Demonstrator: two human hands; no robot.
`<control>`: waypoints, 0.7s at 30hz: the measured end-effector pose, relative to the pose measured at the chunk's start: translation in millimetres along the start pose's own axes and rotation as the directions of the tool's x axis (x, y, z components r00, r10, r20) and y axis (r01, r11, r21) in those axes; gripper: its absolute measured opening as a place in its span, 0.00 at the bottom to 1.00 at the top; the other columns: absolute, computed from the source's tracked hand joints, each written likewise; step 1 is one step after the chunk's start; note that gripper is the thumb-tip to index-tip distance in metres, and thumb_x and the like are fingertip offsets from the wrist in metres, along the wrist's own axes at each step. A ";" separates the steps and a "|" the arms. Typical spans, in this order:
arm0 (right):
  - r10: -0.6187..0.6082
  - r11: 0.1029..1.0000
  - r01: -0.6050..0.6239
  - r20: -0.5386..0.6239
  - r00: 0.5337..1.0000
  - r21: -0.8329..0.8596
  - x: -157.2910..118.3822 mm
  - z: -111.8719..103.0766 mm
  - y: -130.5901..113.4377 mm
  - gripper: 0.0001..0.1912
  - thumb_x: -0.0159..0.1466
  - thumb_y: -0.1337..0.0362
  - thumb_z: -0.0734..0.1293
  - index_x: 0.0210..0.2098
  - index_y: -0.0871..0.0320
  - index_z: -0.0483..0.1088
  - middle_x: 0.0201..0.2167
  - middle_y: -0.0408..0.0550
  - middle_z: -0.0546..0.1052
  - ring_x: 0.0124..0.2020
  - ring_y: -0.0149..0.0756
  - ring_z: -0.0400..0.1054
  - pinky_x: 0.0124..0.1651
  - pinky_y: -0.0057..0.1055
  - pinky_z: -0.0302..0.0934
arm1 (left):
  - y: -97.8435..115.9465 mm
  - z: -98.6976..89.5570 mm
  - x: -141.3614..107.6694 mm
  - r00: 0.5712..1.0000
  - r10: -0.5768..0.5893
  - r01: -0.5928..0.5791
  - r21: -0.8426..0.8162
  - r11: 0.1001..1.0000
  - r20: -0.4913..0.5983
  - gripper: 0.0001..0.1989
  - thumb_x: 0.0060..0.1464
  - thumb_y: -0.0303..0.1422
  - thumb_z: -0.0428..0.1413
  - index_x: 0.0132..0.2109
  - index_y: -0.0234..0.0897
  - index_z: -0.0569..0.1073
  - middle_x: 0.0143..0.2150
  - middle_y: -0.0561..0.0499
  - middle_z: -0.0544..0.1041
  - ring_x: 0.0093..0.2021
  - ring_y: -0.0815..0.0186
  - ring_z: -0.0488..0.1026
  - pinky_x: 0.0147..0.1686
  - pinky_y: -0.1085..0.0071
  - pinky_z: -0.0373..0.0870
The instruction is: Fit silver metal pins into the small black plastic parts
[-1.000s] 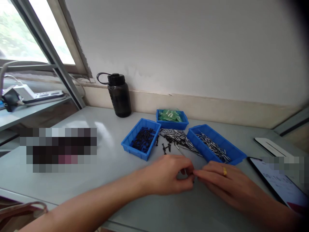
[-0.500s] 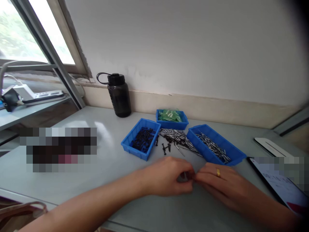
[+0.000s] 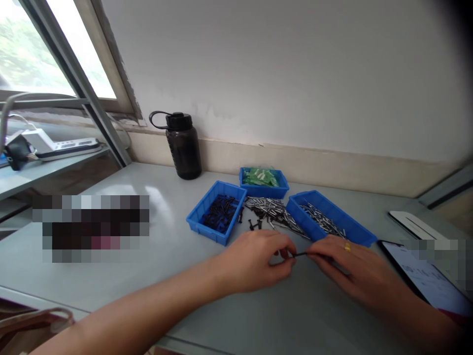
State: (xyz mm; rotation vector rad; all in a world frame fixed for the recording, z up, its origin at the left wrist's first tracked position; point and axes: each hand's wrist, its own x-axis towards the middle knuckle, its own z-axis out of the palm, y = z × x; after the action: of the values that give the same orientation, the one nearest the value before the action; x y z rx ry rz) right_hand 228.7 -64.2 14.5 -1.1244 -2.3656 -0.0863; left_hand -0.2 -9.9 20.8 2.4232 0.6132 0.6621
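My left hand point(image 3: 256, 259) and my right hand point(image 3: 345, 266) meet over the grey table point(image 3: 148, 276), fingertips a short gap apart. Between them runs a thin dark pin or screw point(image 3: 300, 254), pinched at both ends. What else my left fingers hold is hidden. Just beyond lies a loose pile of silver pins point(image 3: 271, 211) with a few black screws point(image 3: 254, 224). A blue tray of black screws point(image 3: 217, 217) is to the left, a blue tray of silver pins point(image 3: 328, 224) to the right, and a blue tray of green pieces point(image 3: 263, 180) sits behind.
A dark water bottle point(image 3: 184, 145) stands by the wall at the back. A phone point(image 3: 424, 276) lies at the right next to my right forearm, with a white object point(image 3: 414, 223) beyond it. A shelf with a power strip point(image 3: 55, 147) is at the left.
Both hands have lifted and shifted slightly away from me, toward the trays. The fingertips have drawn apart, exposing a thin dark pin between them.
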 end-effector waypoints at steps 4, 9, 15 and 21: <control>0.007 1.000 -0.007 -0.007 1.000 -0.020 0.2 0.6 -1.2 0.06 0.67 0.68 0.59 0.43 0.54 0.65 0.34 0.44 0.75 0.34 0.30 0.70 0.36 0.28 0.61 | -1.0 1.2 0.2 0.999 0.008 -0.007 0.019 1.000 -0.051 0.07 0.55 0.29 0.54 0.42 0.38 0.73 0.36 0.53 0.76 0.37 0.68 0.74 0.38 0.74 0.70; -0.011 1.000 0.011 0.004 1.000 -0.024 4.7 0.7 -2.7 0.06 0.66 0.68 0.60 0.42 0.55 0.65 0.31 0.43 0.74 0.32 0.30 0.70 0.33 0.27 0.62 | -1.2 2.0 0.5 0.991 0.023 -0.020 0.023 1.000 -0.129 0.07 0.54 0.27 0.54 0.41 0.37 0.74 0.36 0.52 0.77 0.37 0.68 0.74 0.37 0.75 0.69; 0.017 1.000 -0.017 0.030 0.999 -0.022 4.4 1.7 -0.7 0.07 0.66 0.66 0.60 0.43 0.55 0.66 0.33 0.45 0.75 0.34 0.33 0.71 0.35 0.29 0.64 | -1.1 1.0 -0.4 0.990 0.075 -0.067 0.072 0.995 -0.122 0.08 0.56 0.28 0.52 0.43 0.37 0.73 0.37 0.51 0.77 0.38 0.67 0.74 0.38 0.75 0.70; -0.002 1.000 0.002 0.061 0.998 -0.005 2.9 3.3 1.4 0.08 0.66 0.67 0.60 0.44 0.55 0.65 0.32 0.44 0.74 0.33 0.32 0.70 0.34 0.29 0.63 | -1.4 0.6 0.1 0.985 0.123 -0.098 0.189 0.977 -0.124 0.08 0.58 0.29 0.51 0.43 0.36 0.73 0.36 0.51 0.77 0.37 0.67 0.73 0.37 0.74 0.69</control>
State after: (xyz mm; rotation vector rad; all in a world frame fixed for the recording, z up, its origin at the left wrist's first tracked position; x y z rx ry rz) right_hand 226.8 -60.3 12.7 -1.1426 -2.4215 -0.0598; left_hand -0.2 -9.0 19.6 2.6136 0.6203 0.8551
